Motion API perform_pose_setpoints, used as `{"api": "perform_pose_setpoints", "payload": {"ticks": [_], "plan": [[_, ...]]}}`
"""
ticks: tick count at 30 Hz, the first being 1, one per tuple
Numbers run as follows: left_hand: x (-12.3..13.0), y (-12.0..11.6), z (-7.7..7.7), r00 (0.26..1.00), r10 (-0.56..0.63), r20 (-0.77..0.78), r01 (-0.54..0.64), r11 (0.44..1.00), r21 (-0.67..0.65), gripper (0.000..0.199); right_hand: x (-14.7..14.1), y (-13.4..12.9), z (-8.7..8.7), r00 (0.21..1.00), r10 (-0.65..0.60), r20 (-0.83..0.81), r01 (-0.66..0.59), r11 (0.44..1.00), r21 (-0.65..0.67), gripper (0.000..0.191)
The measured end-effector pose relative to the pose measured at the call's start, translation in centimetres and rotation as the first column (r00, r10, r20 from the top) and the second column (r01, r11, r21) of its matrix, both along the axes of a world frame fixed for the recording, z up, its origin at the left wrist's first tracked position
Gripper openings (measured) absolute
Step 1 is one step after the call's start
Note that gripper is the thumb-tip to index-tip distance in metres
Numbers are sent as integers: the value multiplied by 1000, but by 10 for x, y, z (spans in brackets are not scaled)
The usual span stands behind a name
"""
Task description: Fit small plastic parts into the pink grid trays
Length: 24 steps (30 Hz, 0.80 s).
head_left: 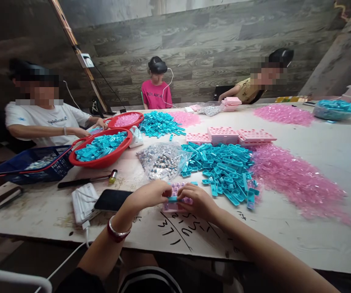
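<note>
A pink tray with rows of holes (173, 208) lies on the table in front of me. Across it is a teal plastic piece (172, 199), its left end pinched by the fingers of my left hand (151, 194). The fingers of my right hand (200, 200) are closed at the piece's other end and partly hide the tray. Small purplish bits show in some holes. Just beyond my hands sits a clear bag of small metallic parts (163, 160). A heap of teal plastic pieces (221, 162) spreads to the right of the bag.
Pink clear pieces (297, 179) spread at the right; stacked pink trays (222, 135) stand behind. On the left are a red basin (123, 151), a blue basket (38, 179), a hammer (112, 176), a phone (112, 200) and a power bank (84, 203). Several people sit around the table.
</note>
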State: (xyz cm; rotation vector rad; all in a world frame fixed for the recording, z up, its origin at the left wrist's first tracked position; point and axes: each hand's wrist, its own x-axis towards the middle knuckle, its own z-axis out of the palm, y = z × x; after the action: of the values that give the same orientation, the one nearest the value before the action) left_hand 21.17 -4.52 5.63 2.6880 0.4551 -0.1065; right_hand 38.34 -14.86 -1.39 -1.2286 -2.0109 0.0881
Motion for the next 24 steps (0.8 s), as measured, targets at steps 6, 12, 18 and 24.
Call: {"api": "perform_pose_setpoints", "payload": {"ticks": [6,12,18,24], "plan": [[1,1,-3,1000,-2,-26,3,999,38,9,-1,0,3,999,19,36,-20,1000,17,8],[0,3,-7,1000,-3,2,3,1000,17,8,0,-2,5,999,15,42,-15,1000,-6,6],[-1,1,3,994,-9,105,16,998,-59,11,4,-4,8,993,-10,-115,9,1000,-10,14],[0,7,6,948,178,263,-186,982,5,18,29,-5,19,968,-180,-177,194,979,64,9]]}}
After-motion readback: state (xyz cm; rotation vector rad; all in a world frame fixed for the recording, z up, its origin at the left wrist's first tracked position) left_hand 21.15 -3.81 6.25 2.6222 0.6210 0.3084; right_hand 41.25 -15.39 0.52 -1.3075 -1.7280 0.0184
